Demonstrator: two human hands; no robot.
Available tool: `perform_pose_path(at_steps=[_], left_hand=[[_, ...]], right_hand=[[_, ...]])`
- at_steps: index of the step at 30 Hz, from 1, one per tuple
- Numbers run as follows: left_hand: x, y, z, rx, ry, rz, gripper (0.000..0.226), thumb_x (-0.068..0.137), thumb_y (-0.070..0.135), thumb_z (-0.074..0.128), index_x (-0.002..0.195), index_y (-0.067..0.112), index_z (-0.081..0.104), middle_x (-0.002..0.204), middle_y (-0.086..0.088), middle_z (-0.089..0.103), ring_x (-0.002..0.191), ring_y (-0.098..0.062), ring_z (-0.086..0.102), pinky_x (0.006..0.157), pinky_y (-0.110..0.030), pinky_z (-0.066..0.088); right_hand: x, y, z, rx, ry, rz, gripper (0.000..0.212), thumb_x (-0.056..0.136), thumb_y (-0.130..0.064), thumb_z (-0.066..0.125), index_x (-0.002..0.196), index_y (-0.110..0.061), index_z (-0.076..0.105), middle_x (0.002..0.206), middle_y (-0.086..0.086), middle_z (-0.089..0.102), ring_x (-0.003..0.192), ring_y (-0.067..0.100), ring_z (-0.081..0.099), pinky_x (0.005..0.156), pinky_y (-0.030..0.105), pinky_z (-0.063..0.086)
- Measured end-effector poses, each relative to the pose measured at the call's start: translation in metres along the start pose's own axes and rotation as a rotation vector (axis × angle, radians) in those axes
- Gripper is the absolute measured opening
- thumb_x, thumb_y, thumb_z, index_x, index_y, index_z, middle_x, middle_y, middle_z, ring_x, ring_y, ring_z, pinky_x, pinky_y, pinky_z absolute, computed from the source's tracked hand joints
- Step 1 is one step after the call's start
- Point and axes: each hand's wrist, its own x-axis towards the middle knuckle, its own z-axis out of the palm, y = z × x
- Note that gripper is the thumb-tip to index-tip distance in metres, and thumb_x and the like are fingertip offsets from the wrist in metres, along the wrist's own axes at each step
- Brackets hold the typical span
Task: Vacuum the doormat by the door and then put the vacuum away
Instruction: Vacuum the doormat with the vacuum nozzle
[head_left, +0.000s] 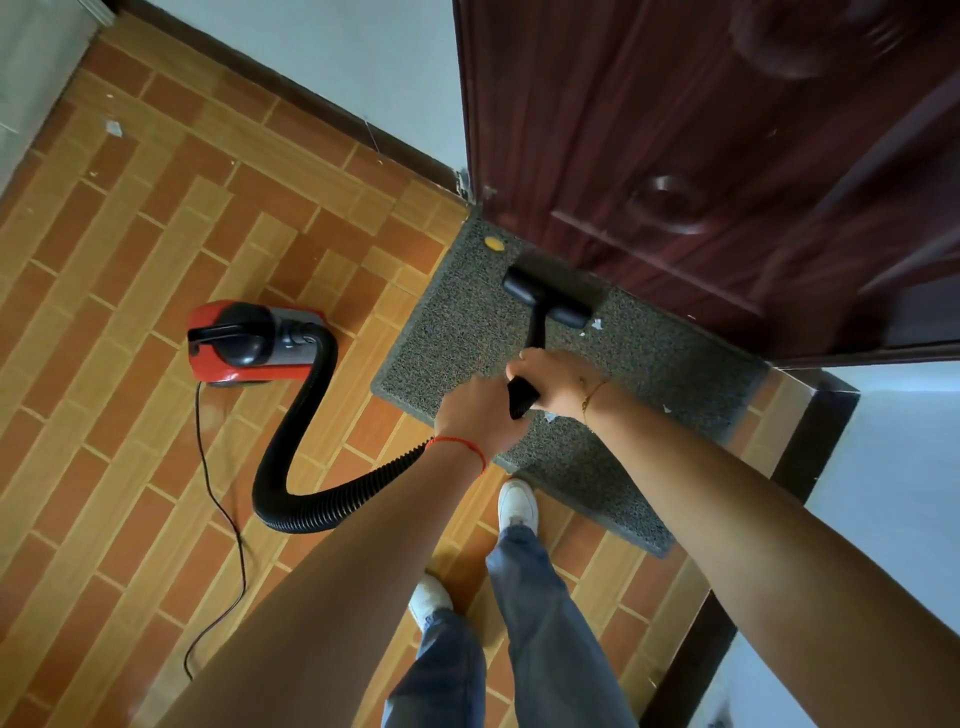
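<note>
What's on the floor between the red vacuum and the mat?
In the head view, only bare orange tiled floor separates the red canister vacuum from the grey speckled doormat.

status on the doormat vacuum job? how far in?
Early-mid. In hand: both hands, left hand and right hand, grip the wand, nozzle on the doormat by the door. Left: white scraps and a yellow bit remain; red vacuum not stowed.

Doormat (457, 332) on the floor (130, 270), far edge against the door (675, 156).
Nozzle (546, 297) on mat's far edge near the door; vacuum body (249, 340) on the floor left of mat, hose (311, 441) looping near its left edge.
</note>
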Motion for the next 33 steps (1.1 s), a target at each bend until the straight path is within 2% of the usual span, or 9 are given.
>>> perform_pose_path(at_steps=[3, 8, 13, 19, 22, 24, 28, 33], left_hand=[[-0.026, -0.016, 0.017, 0.018, -0.013, 0.007, 0.014, 0.084, 0.028, 0.057, 0.079, 0.014, 0.057, 0.06, 0.003, 0.049, 0.054, -0.017, 0.053, 0.043, -0.024, 0.037], [-0.071, -0.048, 0.043, 0.065, -0.027, 0.005, 0.015, 0.083, 0.027, 0.055, 0.076, 0.014, 0.055, 0.059, 0.002, 0.049, 0.049, -0.016, 0.049, 0.041, -0.024, 0.035], [-0.113, -0.081, 0.069, 0.121, -0.043, 0.01, 0.017, 0.082, 0.032, 0.055, 0.078, 0.015, 0.056, 0.064, 0.001, 0.053, 0.056, -0.02, 0.055, 0.046, -0.026, 0.041], [-0.166, -0.116, 0.096, 0.177, -0.067, 0.034, 0.017, 0.082, 0.031, 0.055, 0.077, 0.015, 0.054, 0.063, 0.001, 0.05, 0.054, -0.019, 0.053, 0.046, -0.026, 0.041], [-0.186, -0.133, 0.106, 0.209, -0.068, 0.042, 0.017, 0.082, 0.032, 0.055, 0.076, 0.015, 0.055, 0.062, 0.001, 0.05, 0.051, -0.018, 0.051, 0.045, -0.025, 0.041], [-0.195, -0.142, 0.109, 0.229, -0.067, 0.041, 0.018, 0.083, 0.033, 0.055, 0.077, 0.016, 0.055, 0.063, 0.001, 0.05, 0.051, -0.017, 0.05, 0.045, -0.026, 0.04], [-0.205, -0.155, 0.114, 0.231, -0.06, 0.015, 0.017, 0.084, 0.034, 0.056, 0.081, 0.017, 0.055, 0.065, 0.002, 0.05, 0.051, -0.014, 0.049, 0.045, -0.025, 0.04], [-0.2, -0.156, 0.114, 0.249, -0.074, 0.009, 0.018, 0.084, 0.034, 0.057, 0.083, 0.017, 0.056, 0.063, 0.002, 0.05, 0.05, -0.014, 0.048, 0.042, -0.024, 0.037]], right_hand=[[-0.013, -0.027, 0.022, -0.001, 0.002, -0.01, 0.013, 0.091, -0.015, 0.055, 0.104, -0.011, 0.057, 0.106, 0.01, 0.063, 0.093, 0.03, 0.067, 0.068, 0.035, 0.05], [-0.029, -0.077, 0.058, 0.037, 0.009, -0.005, 0.013, 0.091, -0.015, 0.053, 0.103, -0.012, 0.057, 0.106, 0.009, 0.063, 0.093, 0.03, 0.066, 0.067, 0.033, 0.043], [-0.047, -0.127, 0.093, 0.082, 0.036, -0.009, 0.012, 0.092, -0.018, 0.053, 0.101, -0.013, 0.057, 0.102, 0.008, 0.065, 0.092, 0.03, 0.066, 0.074, 0.036, 0.05], [-0.068, -0.182, 0.136, 0.116, 0.046, -0.011, 0.005, 0.091, -0.017, 0.053, 0.093, -0.014, 0.055, 0.097, 0.008, 0.063, 0.084, 0.028, 0.066, 0.065, 0.031, 0.046], [-0.074, -0.206, 0.152, 0.149, 0.042, -0.007, 0.006, 0.09, -0.018, 0.053, 0.092, -0.013, 0.055, 0.094, 0.009, 0.065, 0.083, 0.029, 0.066, 0.069, 0.036, 0.053], [-0.075, -0.219, 0.158, 0.163, 0.047, -0.015, 0.008, 0.091, -0.019, 0.052, 0.092, -0.012, 0.055, 0.092, 0.009, 0.065, 0.083, 0.028, 0.066, 0.07, 0.037, 0.053], [-0.075, -0.237, 0.163, 0.147, 0.064, -0.01, 0.011, 0.092, -0.019, 0.05, 0.094, -0.009, 0.055, 0.092, 0.01, 0.065, 0.081, 0.027, 0.065, 0.063, 0.032, 0.047], [-0.071, -0.237, 0.164, 0.126, 0.071, 0.011, 0.011, 0.092, -0.016, 0.05, 0.098, -0.009, 0.056, 0.095, 0.011, 0.063, 0.082, 0.028, 0.065, 0.067, 0.036, 0.053]])
